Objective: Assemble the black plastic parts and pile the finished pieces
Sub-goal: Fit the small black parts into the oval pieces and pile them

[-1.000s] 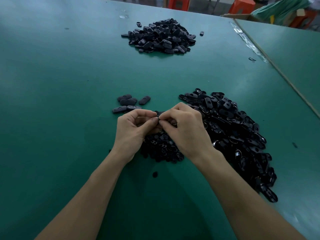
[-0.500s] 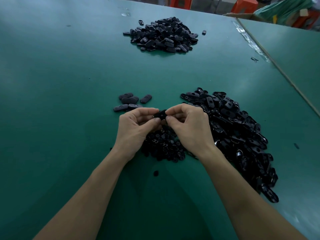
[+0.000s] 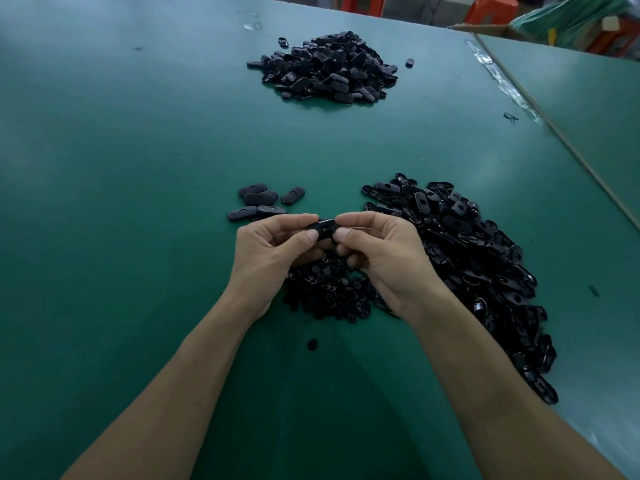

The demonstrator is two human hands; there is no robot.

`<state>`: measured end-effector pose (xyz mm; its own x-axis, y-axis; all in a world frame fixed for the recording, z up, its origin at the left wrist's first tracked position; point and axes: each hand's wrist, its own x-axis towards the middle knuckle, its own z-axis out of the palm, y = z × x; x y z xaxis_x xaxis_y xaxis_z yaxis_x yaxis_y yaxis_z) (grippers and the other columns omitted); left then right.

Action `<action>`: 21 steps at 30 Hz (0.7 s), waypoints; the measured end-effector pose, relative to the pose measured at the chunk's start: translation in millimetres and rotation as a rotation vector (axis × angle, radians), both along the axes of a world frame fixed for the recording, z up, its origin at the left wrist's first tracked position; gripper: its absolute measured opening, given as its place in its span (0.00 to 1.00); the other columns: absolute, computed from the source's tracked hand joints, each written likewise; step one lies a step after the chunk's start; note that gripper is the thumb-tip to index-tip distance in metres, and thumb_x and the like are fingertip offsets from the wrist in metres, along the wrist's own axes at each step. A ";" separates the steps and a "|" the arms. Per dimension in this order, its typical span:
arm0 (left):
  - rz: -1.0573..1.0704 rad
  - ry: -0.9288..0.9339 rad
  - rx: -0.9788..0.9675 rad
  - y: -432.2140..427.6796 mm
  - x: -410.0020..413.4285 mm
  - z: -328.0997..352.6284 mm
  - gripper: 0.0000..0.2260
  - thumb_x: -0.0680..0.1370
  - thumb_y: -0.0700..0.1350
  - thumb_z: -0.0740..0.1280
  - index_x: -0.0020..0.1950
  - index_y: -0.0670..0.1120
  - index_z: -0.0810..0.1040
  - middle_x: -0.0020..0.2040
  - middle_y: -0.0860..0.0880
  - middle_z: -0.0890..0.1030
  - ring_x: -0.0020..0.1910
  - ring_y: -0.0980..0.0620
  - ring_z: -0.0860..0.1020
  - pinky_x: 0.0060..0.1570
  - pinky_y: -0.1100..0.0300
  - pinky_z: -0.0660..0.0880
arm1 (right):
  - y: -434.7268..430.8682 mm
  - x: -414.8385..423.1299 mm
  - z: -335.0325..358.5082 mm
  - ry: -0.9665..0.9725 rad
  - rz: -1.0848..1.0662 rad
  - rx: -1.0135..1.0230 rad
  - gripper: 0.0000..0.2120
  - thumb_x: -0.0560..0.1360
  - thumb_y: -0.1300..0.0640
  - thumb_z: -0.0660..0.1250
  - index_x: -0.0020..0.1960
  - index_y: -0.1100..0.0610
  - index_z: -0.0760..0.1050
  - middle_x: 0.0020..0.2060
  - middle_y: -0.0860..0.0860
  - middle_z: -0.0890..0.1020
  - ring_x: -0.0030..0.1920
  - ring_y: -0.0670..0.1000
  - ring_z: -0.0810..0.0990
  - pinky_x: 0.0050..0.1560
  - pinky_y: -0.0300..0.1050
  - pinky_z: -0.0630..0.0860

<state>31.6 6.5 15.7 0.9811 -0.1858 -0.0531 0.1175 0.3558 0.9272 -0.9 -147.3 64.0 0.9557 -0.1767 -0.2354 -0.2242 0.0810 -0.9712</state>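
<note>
Two bare hands meet over a green work table [image 3: 138,209], pinching a single black plastic part [image 3: 323,227] between them: the left hand [image 3: 266,254] grips one end with thumb and curled fingers, the right hand [image 3: 384,258] grips the other end the same way. The part is held clear of the tabletop, just above a low heap of small round pieces [image 3: 329,292]. To the right of the hands, next to that heap, a long sprawl of glossy oval shells [image 3: 478,258] runs down toward the table's near edge. Just beyond the left hand lies a small cluster of matte oval pieces [image 3: 258,204], a handful lying flat and partly overlapping, with one set slightly apart at the right. Well apart, toward the far side of the table, sits a larger rounded pile [image 3: 329,67] of similar dark ovals, with a loose piece [image 3: 409,62] just beside it. One stray round piece [image 3: 312,344] lies between the forearms. A second green table [image 3: 588,98] adjoins at right, and orange stools [image 3: 491,8] stand beyond.
</note>
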 end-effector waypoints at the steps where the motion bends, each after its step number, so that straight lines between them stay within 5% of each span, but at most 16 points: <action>1: -0.001 0.005 -0.006 0.1 0.1 0.2 0.09 0.76 0.31 0.69 0.49 0.44 0.84 0.43 0.43 0.87 0.40 0.49 0.86 0.40 0.64 0.80 | -0.3 -0.3 0.0 0.005 0.002 0.031 0.07 0.75 0.69 0.71 0.46 0.57 0.82 0.33 0.50 0.83 0.33 0.45 0.79 0.34 0.36 0.74; 5: -0.009 -0.001 -0.019 0.8 -0.4 1.1 0.09 0.76 0.31 0.70 0.48 0.45 0.85 0.42 0.43 0.87 0.38 0.50 0.86 0.39 0.64 0.80 | -0.9 -2.5 1.1 -0.017 -0.002 -0.007 0.07 0.74 0.68 0.72 0.45 0.57 0.82 0.33 0.51 0.84 0.34 0.46 0.80 0.34 0.36 0.75; 15: -0.032 -0.053 0.012 2.6 -0.3 1.0 0.13 0.75 0.32 0.71 0.45 0.49 0.88 0.43 0.44 0.87 0.41 0.49 0.86 0.43 0.62 0.81 | 8.1 -0.8 3.1 -0.165 -0.027 -0.508 0.10 0.74 0.63 0.73 0.42 0.48 0.82 0.32 0.43 0.85 0.36 0.40 0.85 0.39 0.33 0.78; 21: -0.018 -0.054 0.028 0.4 -1.2 2.0 0.14 0.75 0.29 0.70 0.45 0.48 0.87 0.41 0.46 0.87 0.38 0.52 0.85 0.42 0.63 0.81 | 11.6 -1.9 4.4 -0.232 -0.028 -0.683 0.06 0.75 0.64 0.72 0.47 0.54 0.85 0.37 0.43 0.85 0.37 0.37 0.84 0.42 0.30 0.79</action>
